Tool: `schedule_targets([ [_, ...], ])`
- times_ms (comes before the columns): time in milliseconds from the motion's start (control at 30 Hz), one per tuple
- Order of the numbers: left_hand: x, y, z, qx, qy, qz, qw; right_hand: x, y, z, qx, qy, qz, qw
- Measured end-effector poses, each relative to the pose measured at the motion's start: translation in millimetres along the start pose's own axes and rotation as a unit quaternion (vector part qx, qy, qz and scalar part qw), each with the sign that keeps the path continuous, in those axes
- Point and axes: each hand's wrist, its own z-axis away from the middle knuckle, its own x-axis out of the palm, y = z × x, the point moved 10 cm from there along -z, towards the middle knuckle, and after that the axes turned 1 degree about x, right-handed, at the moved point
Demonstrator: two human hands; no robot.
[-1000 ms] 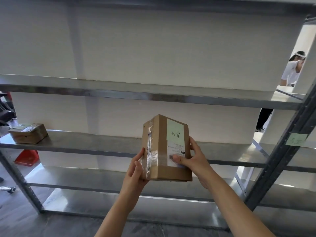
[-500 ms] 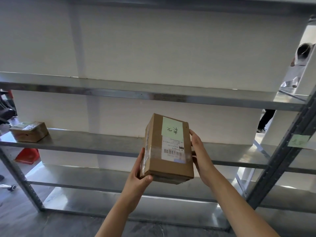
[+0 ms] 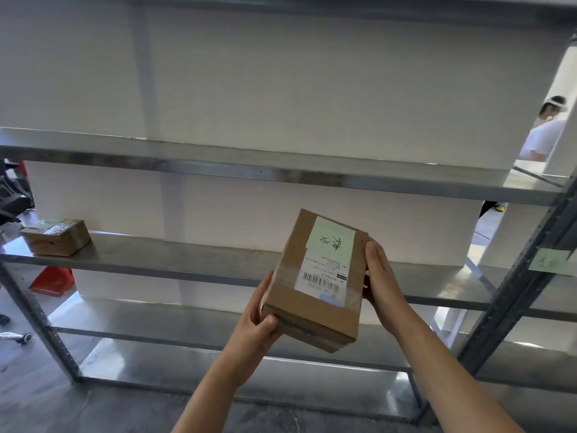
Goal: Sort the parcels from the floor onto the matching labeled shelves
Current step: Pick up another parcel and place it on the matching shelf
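Observation:
I hold a brown cardboard parcel [image 3: 315, 295] in front of the metal shelving, its top face tilted toward me. It carries a green handwritten note and a white barcode label. My left hand [image 3: 260, 323] grips its lower left corner. My right hand [image 3: 379, 279] presses flat against its right side. The parcel hangs in the air just before the middle shelf [image 3: 175, 260]. A green label [image 3: 551, 260] is stuck on the right upright of the rack.
A second taped parcel [image 3: 56, 236] lies at the left end of the middle shelf. The upper shelf [image 3: 218, 170] and lower shelf [image 3: 150, 326] show bare metal. A red object [image 3: 51, 281] sits on the floor left. Another person [image 3: 544, 132] stands behind the rack, far right.
The parcel has turned from standing on edge to lying flatter with its labelled face up. My right thumb came off the label, and my hand now lies along the right side.

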Motion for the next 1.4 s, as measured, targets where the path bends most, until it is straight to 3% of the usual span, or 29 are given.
schedule_targets([
  [133,-27,2,-1,0.017,0.174,0.069,0.982,-2,1,4,0.0,0.017,0.005,1.0],
  [300,-44,14,-2,0.055,0.265,0.051,0.961,-6,5,11,-0.011,0.023,0.057,0.998],
  [600,-28,32,-1,0.064,0.222,-0.032,0.972,-4,10,16,0.005,0.004,0.017,1.0],
  [800,-6,47,0,0.079,0.104,-0.021,0.991,-3,12,19,0.008,-0.005,0.022,1.0],
  [967,5,56,0,0.074,0.018,-0.142,0.987,-3,15,20,0.017,-0.019,0.013,1.0],
  [1200,-14,55,1,0.102,0.089,-0.115,0.984,-9,3,12,0.007,0.032,-0.03,0.999],
  [1400,-25,55,-3,0.09,0.107,-0.093,0.986,-4,-8,8,0.002,0.015,-0.074,0.997],
])
